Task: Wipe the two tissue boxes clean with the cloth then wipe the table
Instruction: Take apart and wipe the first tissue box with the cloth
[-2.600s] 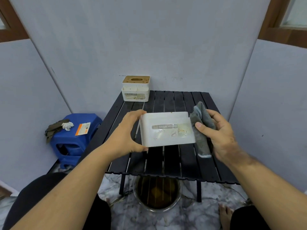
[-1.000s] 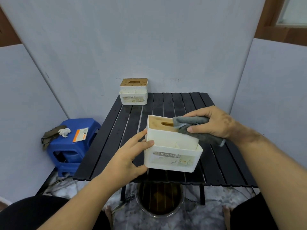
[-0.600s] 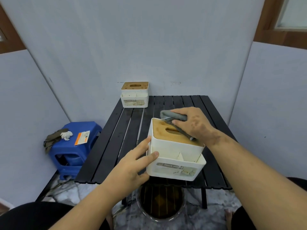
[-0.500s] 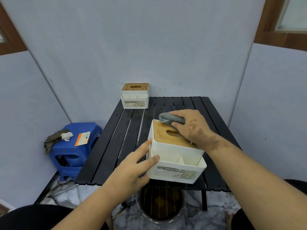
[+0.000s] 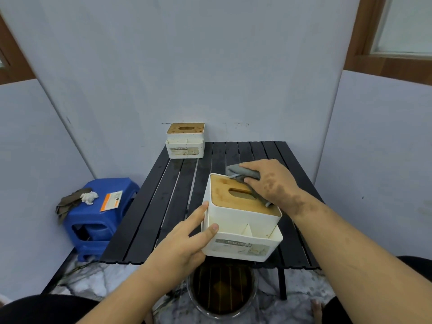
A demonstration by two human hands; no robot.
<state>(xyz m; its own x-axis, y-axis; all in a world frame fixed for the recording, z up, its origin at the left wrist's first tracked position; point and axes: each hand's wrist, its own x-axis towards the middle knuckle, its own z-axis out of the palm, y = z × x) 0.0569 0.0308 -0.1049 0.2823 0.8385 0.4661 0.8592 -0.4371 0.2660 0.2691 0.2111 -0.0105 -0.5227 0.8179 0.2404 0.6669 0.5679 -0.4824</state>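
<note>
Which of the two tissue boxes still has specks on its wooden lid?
The far tissue box at the table's back left corner; its lid is speckled. The near tissue box, under the cloth, looks clean.

The right hand [image 5: 268, 181] hides most of the grey cloth [image 5: 243, 173] beneath it.

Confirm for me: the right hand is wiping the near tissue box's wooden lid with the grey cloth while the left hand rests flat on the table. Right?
Not quite. In the head view the left hand grips the near tissue box at its side. The right hand does hold the grey cloth on its wooden lid.
</note>
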